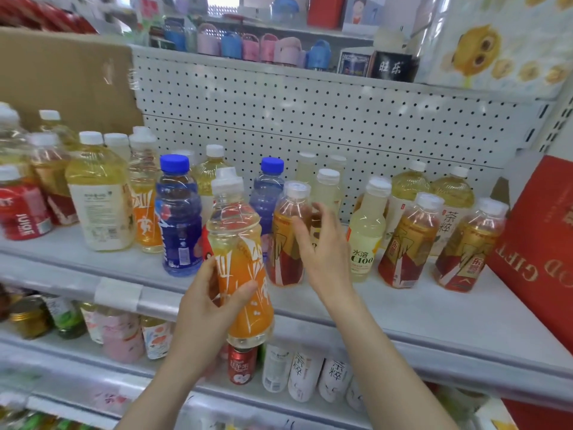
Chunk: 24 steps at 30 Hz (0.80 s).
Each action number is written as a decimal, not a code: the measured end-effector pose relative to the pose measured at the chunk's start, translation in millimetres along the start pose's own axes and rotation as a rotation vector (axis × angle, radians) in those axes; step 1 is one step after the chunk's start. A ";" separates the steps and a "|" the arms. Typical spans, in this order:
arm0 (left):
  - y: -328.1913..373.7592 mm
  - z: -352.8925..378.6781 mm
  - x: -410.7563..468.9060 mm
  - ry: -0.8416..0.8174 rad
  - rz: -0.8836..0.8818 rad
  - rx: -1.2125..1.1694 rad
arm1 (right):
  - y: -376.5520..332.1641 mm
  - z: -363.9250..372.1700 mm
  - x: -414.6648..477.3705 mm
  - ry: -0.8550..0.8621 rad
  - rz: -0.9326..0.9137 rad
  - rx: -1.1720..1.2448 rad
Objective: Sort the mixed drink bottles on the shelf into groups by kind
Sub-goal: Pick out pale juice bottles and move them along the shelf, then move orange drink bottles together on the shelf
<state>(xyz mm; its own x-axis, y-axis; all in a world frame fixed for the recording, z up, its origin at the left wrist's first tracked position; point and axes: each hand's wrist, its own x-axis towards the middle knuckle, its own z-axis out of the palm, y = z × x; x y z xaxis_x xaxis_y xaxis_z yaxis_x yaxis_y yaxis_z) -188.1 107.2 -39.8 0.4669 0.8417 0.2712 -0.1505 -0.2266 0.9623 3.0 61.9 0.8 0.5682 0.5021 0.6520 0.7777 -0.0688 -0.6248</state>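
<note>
At the front edge of the shelf (403,315), your left hand (214,293) grips the orange-label bottle (242,268) held before it, while your right hand (322,246), fingers spread and empty, hovers against crowded tea bottles (286,243) and could topple one.

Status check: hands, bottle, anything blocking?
Left hand grips orange-label bottle, held before the shelf. Right hand open by red-label tea bottle. Blue-cap bottle stands beside matching orange bottle.

White pegboard back panel (310,119), grey shelf boards (403,311) (several tiers), cardboard sheet (62,82) at left
</note>
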 end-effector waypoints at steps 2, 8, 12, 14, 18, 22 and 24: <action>0.4 1.3 -0.4 0.010 -0.019 -0.043 | 0.5 10.2 -7.8 -0.167 0.110 0.074; 1.3 2.3 -7.8 0.047 -0.051 -0.194 | 20.5 16.4 -18.6 -0.267 0.291 0.336; -1.6 -7.6 -15.9 0.094 -0.084 -0.278 | 16.6 6.4 -23.5 -0.300 0.302 0.560; -4.6 -16.7 -21.6 0.137 -0.089 -0.309 | 7.3 4.7 -28.4 -0.330 0.328 0.679; -8.4 -47.1 -35.2 0.193 -0.122 -0.367 | -27.0 16.3 -40.8 -0.361 0.415 0.925; -10.5 -92.8 -45.6 0.282 -0.166 -0.379 | -66.1 46.8 -62.9 -0.478 0.451 1.008; -11.4 -122.6 -50.2 0.336 -0.174 -0.364 | -85.3 68.7 -75.8 -0.545 0.434 1.000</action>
<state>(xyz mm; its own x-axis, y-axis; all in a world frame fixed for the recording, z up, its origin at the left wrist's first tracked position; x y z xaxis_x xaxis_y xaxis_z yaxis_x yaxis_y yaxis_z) -316.7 127.6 -66.9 0.2152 0.9762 0.0289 -0.4165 0.0650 0.9068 -124.9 89.0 -24.8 0.3554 0.9149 0.1914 -0.1350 0.2529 -0.9580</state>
